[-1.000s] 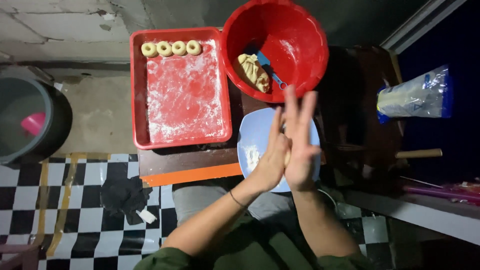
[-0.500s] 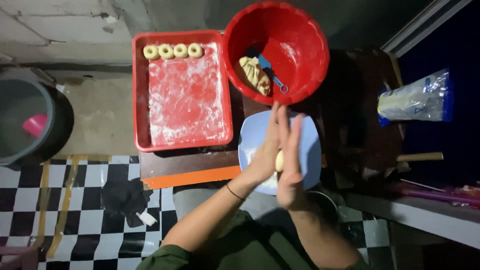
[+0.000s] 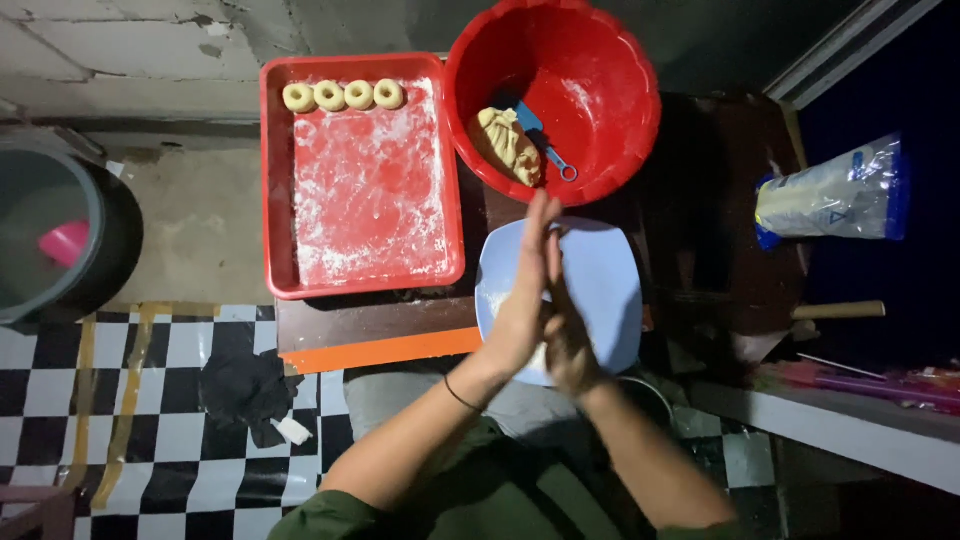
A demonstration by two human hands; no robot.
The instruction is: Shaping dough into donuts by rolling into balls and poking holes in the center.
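I have my left hand (image 3: 522, 300) and right hand (image 3: 566, 330) pressed palm to palm over the pale blue plate (image 3: 610, 280), fingers straight, a dough piece (image 3: 541, 357) barely peeking between them. I judge it soft, light and sticky, best held in flat palms. Beyond lie the floured red tray (image 3: 365, 190) with 4 dough rings (image 3: 343, 96) and the red bowl (image 3: 590, 70) holding more dough (image 3: 505, 145).

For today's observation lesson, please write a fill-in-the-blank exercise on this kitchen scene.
1. The red tray holds ___ dough rings.
2. The lump of dough lies in the red ___.
3. The left hand and right hand are pressed ___ over the pale blue plate.

Missing words: four; bowl; together
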